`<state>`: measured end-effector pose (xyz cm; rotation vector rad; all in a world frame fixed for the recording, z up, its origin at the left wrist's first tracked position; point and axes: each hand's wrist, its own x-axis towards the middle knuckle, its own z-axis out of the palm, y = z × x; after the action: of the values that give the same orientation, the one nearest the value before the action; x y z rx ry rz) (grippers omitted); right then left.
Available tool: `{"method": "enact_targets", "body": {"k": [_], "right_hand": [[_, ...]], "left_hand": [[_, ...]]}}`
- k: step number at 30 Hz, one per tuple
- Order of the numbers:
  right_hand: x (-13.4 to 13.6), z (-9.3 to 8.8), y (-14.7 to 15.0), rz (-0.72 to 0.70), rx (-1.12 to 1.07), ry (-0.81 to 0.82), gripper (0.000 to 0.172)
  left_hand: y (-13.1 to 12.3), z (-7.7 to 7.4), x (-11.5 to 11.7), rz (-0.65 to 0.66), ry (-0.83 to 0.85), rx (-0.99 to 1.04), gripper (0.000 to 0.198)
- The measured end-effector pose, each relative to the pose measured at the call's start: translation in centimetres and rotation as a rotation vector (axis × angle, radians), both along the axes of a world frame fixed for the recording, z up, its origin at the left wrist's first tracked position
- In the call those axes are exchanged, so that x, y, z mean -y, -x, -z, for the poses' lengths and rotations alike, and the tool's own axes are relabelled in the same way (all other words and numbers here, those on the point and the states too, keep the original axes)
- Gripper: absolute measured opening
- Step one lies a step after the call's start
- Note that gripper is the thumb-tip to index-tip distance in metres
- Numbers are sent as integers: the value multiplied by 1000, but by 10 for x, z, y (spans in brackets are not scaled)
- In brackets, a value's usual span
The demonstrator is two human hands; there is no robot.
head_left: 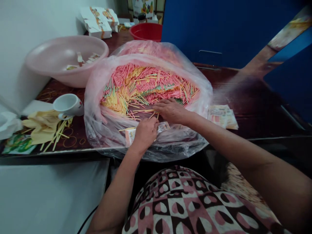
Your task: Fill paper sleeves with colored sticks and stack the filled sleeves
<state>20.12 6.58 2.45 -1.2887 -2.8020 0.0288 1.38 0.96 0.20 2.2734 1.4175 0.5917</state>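
A large clear plastic bag (97,120) lies wide open in front of me, holding a heap of thin pink, yellow and green sticks (151,79). At its near edge my left hand (146,131) is closed over a small printed paper packet (130,136), whose ends show on both sides of the fist. A few yellow sticks poke out beside that packet. My right hand (170,110) reaches in from the right, its fingers stretched out over loose sticks at the front of the heap. The fingertips touch or nearly touch the sticks.
At left stand a pink basin (65,48) with small pieces inside and a white cup (69,105) beside yellow wrapping (45,125) and loose sticks. Flat printed packets (220,116) lie right of the bag. Behind are a red basin (146,31), white boxes (98,21) and a blue panel (195,29).
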Motion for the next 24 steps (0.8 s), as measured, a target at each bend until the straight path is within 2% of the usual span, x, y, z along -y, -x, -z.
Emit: {"method": "enact_targets", "body": {"k": [3, 7, 10, 13, 20, 24], "right_hand": [[-8, 3, 3, -12, 74, -25, 43], [-15, 5, 5, -47, 151, -110, 25], [-17, 9, 6, -85, 162, -189, 26], [-19, 13, 9, -91, 159, -202, 28], [-18, 20, 23, 32, 165, -146, 29], [-18, 17, 26, 125, 100, -70, 33]], "left_hand": [[0, -2, 1, -4, 9, -48, 15], [0, 0, 0, -6, 2, -50, 16], [0, 3, -1, -11, -8, -30, 16], [0, 5, -2, -13, -12, -15, 16], [1, 8, -2, -7, -31, 21, 16], [1, 9, -2, -10, -26, 20, 16]]}}
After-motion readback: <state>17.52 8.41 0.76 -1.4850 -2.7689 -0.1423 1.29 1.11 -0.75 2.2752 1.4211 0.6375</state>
